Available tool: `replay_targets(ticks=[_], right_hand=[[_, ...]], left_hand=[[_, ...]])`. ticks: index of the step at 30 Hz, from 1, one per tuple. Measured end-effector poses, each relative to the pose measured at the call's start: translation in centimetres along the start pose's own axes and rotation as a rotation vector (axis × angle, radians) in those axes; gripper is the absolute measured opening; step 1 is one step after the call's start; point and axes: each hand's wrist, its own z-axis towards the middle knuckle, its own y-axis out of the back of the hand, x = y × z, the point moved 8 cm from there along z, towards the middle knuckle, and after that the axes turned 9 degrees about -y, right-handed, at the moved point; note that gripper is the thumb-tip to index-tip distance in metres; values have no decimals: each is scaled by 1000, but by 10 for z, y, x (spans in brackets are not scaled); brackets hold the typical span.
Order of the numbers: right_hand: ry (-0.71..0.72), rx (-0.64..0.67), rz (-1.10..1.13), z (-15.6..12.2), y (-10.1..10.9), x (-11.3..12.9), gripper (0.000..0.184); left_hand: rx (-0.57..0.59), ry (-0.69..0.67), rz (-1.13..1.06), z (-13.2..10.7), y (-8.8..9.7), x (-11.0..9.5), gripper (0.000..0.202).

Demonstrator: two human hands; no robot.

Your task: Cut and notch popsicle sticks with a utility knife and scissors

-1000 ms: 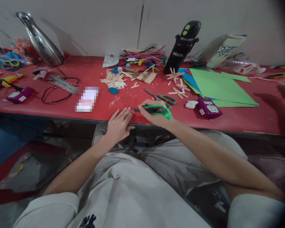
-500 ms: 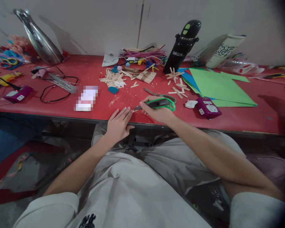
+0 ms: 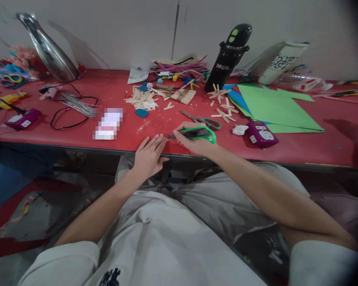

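My right hand (image 3: 193,142) is wrapped round a green and black utility knife (image 3: 201,133), its blade pointing left. The blade tip lies close to the fingertips of my left hand (image 3: 149,155). That left hand rests flat on the front edge of the red table, fingers stretched out and thumb apart. Something small and pale shows at its fingertips beside the blade; what it is, I cannot make out. Just behind the knife lies a pair of scissors (image 3: 207,121) with grey handles.
Further back lie a heap of wooden sticks (image 3: 137,97), a joined stick panel (image 3: 183,95) and star-shaped stick pieces (image 3: 223,115). Green paper sheets (image 3: 280,107) and a purple box (image 3: 261,135) are on the right. A phone (image 3: 109,124) lies left; a black bottle (image 3: 226,59) stands behind.
The knife and my right hand have shifted slightly left and down, baring more of the scissors. My left hand stays in place.
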Motion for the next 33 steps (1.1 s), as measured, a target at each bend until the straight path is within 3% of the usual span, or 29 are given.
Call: replay_targets(ticks=[9,16,33], right_hand=[[42,-54,-76,2,4,3,27],[14,-16,-54,3,-1,-5,27],[74,-34,-51,-1,-2,5,23]], left_hand=[[-19,-7,4,0,-1,1,61],[-38,-17,14,-1,1,0,61],[-39,-18,21,-1,0,0,62]])
